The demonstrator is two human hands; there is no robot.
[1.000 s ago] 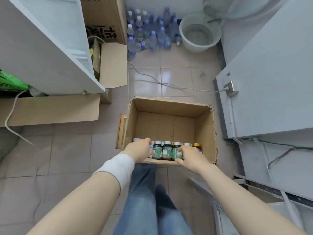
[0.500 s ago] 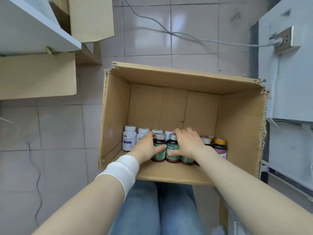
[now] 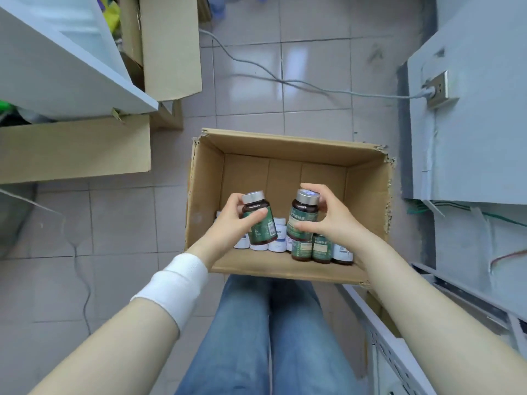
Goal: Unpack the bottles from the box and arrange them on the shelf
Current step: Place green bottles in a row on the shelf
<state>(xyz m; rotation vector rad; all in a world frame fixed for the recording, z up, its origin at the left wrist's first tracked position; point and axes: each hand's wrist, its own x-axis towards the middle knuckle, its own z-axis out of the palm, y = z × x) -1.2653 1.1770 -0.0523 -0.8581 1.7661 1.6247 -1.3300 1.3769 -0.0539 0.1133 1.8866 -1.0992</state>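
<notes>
1. Head view: the left grip pinches one brown bottle and the right grip pinches another bottle, both over the box.
2. Risk: fingertip holds may slip, so a bottle could fall onto the standing bottles.
3. Long axes are near upright, caps up, and the left one's cap leans left.

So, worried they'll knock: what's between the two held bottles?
Head view: a bare gap between the left bottle and right bottle; white bottles stand below in the box.
</notes>
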